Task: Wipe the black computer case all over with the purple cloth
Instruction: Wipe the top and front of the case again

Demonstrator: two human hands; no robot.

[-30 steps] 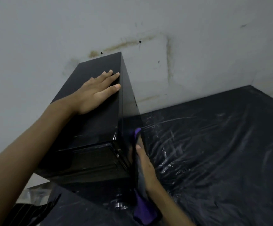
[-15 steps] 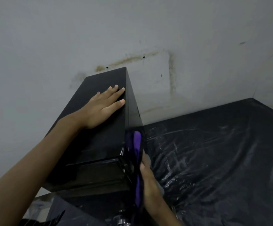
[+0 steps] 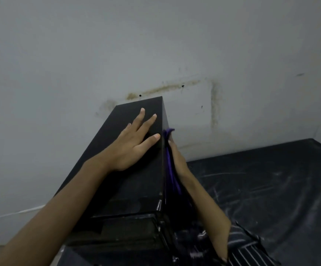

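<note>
Pale grey wall fills the upper half of the view, marked by brownish stains in a rough line and a vertical streak. Below and to the right, a table is covered in creased, shiny black sheeting.

At the table's left end, against the wall, the black computer case stands upright, with its top panel running away from the camera. Its dark near face is too dim to read any marking.

Palm down on the far part of the top panel lies the left grip, released, with its fingers straight and spread. The right grip lies flat against the upper part of the case's right side panel. Its fingers are extended, not clenched, and they press the purple cloth onto the panel. The cloth is sandwiched between palm and panel. One folded edge pokes out past the fingertips near the top edge, and the rest trails down along the wrist.

At the lower right, a dark ribbed object lies on the sheeting. A thin white cable runs along the left.
</note>
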